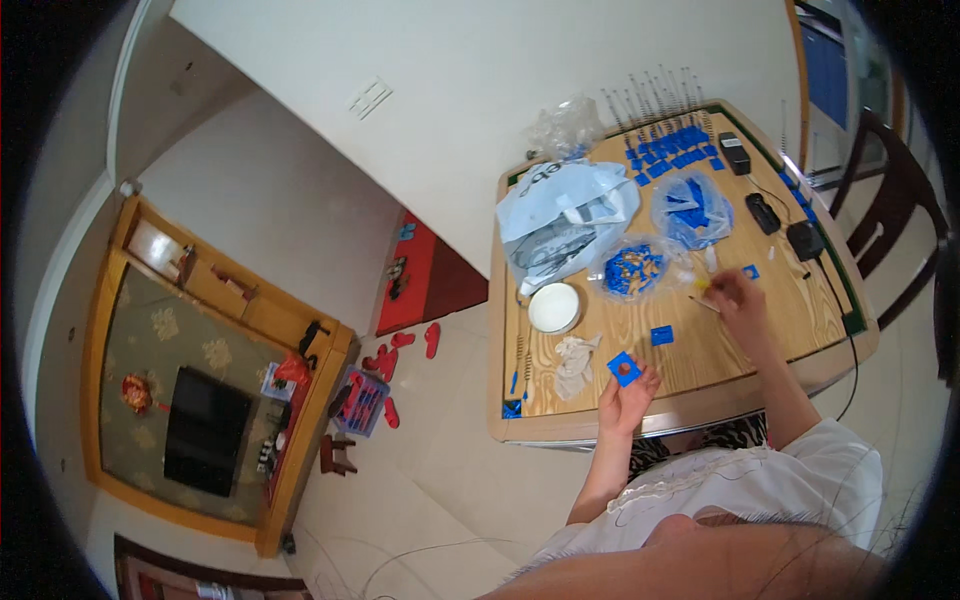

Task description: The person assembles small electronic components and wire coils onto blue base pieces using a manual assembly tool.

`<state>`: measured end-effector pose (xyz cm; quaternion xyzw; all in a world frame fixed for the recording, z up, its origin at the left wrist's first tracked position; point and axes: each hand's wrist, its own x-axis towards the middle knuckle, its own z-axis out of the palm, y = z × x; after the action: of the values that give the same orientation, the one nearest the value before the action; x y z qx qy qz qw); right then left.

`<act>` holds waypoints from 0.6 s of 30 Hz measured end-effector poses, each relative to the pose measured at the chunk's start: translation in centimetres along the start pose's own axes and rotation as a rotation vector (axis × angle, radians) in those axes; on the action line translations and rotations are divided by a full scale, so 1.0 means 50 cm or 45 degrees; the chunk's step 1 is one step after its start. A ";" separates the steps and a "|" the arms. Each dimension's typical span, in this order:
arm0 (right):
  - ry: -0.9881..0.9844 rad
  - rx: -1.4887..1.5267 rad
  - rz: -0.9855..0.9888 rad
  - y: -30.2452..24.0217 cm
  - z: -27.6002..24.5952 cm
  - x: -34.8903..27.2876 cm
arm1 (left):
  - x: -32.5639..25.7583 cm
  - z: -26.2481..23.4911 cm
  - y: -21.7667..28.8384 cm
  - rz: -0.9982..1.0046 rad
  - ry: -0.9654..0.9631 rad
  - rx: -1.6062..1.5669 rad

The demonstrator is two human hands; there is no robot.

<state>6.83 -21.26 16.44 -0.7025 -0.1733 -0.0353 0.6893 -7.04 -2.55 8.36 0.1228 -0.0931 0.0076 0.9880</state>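
Observation:
My left hand (pixel 630 402) holds a flat blue square piece (pixel 625 371) with a round hole by its edges, near the table's front edge. To the right, my right hand (pixel 740 302) is raised over the table with its fingers drawn together. A small yellow thing (pixel 703 285) shows at its fingertips, too small to name. Below those fingers is a thin stick (pixel 704 304). Between the hands lies another blue piece (pixel 662 335). A small blue piece with a hole (pixel 751 271) rests just beyond my right hand.
Clear bags of small parts (pixel 632 268) and blue pieces (pixel 692 208) lie mid-table, beside a white plastic bag (pixel 565 215). A white bowl (pixel 554 308) and a crumpled white cloth or tissue (pixel 576 365) are left. Blue pieces with upright coiled rods (pixel 680 150) fill the back. Black devices (pixel 735 153) stand right.

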 end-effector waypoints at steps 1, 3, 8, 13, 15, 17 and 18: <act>0.029 -0.014 0.005 0.051 -0.030 0.025 | -0.002 -0.003 0.001 0.015 -0.034 0.007; 0.395 -0.166 -0.156 0.165 -0.097 0.074 | 0.003 -0.007 -0.008 -0.010 -0.081 -0.005; 0.617 -0.802 0.034 0.288 -0.160 0.083 | 0.003 -0.012 -0.025 -0.008 0.032 -0.017; 0.592 -1.085 0.079 0.310 -0.172 0.069 | 0.006 -0.008 -0.038 -0.025 0.029 -0.053; 0.513 -1.199 0.167 0.303 -0.169 0.069 | 0.003 -0.015 -0.041 -0.068 0.019 -0.092; 0.488 -1.202 0.191 0.303 -0.175 0.069 | 0.003 -0.013 -0.045 -0.076 0.015 -0.094; 0.469 -1.205 0.212 0.302 -0.177 0.068 | 0.002 -0.010 -0.047 -0.094 0.052 -0.078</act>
<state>16.11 -29.09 3.40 -0.9312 0.0426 -0.1780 0.3153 -6.77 -4.70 7.31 0.0956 -0.0684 -0.0294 0.9926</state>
